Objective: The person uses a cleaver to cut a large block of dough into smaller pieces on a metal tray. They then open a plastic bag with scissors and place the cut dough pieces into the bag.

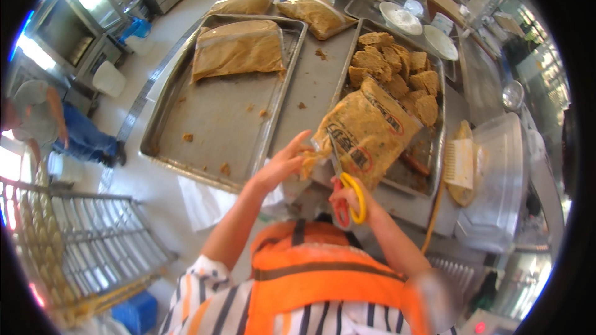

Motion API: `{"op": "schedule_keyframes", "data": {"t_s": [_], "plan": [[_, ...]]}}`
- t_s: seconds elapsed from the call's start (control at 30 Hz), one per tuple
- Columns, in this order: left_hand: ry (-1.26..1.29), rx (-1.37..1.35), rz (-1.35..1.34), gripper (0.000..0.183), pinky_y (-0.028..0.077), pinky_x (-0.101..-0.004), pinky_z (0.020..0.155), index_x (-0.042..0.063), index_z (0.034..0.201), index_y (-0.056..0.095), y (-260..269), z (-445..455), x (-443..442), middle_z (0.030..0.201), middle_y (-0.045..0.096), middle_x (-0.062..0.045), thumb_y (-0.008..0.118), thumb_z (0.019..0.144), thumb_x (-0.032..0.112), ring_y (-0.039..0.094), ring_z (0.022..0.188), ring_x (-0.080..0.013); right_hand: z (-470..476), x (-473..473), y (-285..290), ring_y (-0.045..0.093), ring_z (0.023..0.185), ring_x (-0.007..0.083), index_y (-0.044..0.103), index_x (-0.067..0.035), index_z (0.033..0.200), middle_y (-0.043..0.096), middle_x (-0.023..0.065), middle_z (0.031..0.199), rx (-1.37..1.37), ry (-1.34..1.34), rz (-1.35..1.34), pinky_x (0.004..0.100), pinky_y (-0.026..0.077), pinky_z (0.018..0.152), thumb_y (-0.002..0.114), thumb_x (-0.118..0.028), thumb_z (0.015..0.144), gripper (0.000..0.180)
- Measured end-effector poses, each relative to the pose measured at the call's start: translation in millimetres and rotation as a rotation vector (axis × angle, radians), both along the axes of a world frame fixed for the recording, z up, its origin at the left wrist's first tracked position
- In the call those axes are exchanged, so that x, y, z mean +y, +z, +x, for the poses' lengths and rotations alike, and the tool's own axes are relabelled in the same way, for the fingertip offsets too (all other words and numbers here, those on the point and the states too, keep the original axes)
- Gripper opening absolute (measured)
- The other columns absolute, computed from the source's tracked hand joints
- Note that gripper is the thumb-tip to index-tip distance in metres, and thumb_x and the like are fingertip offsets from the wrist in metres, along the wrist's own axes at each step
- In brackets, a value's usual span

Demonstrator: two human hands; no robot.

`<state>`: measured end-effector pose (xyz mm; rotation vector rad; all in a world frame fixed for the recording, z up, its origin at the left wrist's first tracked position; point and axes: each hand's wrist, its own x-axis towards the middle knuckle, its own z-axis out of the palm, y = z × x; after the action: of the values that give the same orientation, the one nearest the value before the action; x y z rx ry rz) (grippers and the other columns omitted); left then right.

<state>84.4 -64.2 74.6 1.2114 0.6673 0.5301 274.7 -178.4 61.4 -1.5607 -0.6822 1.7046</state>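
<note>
My right hand (371, 204) grips scissors with red and yellow handles (345, 179). Their blades lie across the near-left end of a printed plastic bag (368, 125) filled with a tan, crumbly mass. At that end my left hand (279, 167) holds the bag's crumpled corner (313, 160), its index finger stretched out. The bag rests slantwise over the right metal sheet tray (441, 149). Behind it, broken tan slabs (382, 63) are heaped in the same tray. Part of the cut edge is too blurred to make out.
Left of my hands lies another sheet tray (209, 121) with one full bag (240, 51) and crumbs. Two more bags (244, 1) (314, 11) sit behind. Bowls (400, 17) stand back right, a scraper (458, 163) and clear plastic bin (496, 181) at right. A person (35, 111) stands far left.
</note>
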Motion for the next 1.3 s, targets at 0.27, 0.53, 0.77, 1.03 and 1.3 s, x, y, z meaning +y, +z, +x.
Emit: {"op": "schedule_keyframes", "data": {"t_s": [0.27,0.53,0.77,1.03,1.3], "plan": [[-0.002,0.326,-0.262,0.041,0.047,-0.0306,0.055,0.005,0.096,0.05,2.3,41.2,-5.3,0.083,0.053,-0.007,0.058,0.079,0.041,0.055,0.07,-0.0143,19.2,-2.9,3.5,0.06,0.065,0.0244,0.04,-0.003,0.119,0.058,0.0156,0.081,0.007,0.102,-0.151,0.0327,0.049,0.057,0.053,-0.003,0.071,0.051],[0.092,0.399,-0.382,0.018,0.044,-0.0314,0.044,0.003,0.08,0.048,-35.2,61.7,-15.4,0.065,0.051,-0.005,0.062,0.071,0.012,0.048,0.049,-0.015,34.9,5.0,-0.5,0.059,0.066,0.0279,0.036,-0.004,0.122,0.056,0.02,0.084,0.061,0.101,-0.187,0.0344,0.05,0.057,0.053,-0.002,0.071,0.053],[-0.097,0.614,-0.096,0.005,0.034,-0.0268,0.04,0.003,0.074,0.054,-8.7,42.4,5.9,0.057,0.047,-0.002,0.053,0.071,0.006,0.043,0.047,-0.0125,31.2,23.6,-6.6,0.059,0.067,0.0298,0.037,-0.005,0.118,0.055,0.0212,0.082,0.192,0.06,-0.215,0.035,0.05,0.057,0.051,0.0,0.072,0.048],[-0.385,0.573,0.519,0.013,0.039,-0.0314,0.041,0.001,0.076,0.058,37.5,57.3,21.4,0.059,0.049,-0.006,0.046,0.069,0.003,0.046,0.048,-0.0149,13.3,31.8,6.6,0.051,0.048,0.021,0.044,-0.003,0.105,0.049,0.0101,0.062,0.179,-0.089,-0.102,0.0305,0.043,0.042,0.052,0.0,0.071,0.035],[-0.431,0.673,0.231,0.013,0.036,-0.0295,0.036,0.001,0.075,0.057,78.3,42.9,43.1,0.058,0.047,-0.005,0.046,0.067,-0.001,0.043,0.043,-0.0139,17.0,13.7,18.0,0.041,0.036,0.0151,0.044,-0.002,0.102,0.045,0.0082,0.054,0.226,-0.082,-0.035,0.0278,0.033,0.031,0.051,-0.002,0.073,0.03]]}}
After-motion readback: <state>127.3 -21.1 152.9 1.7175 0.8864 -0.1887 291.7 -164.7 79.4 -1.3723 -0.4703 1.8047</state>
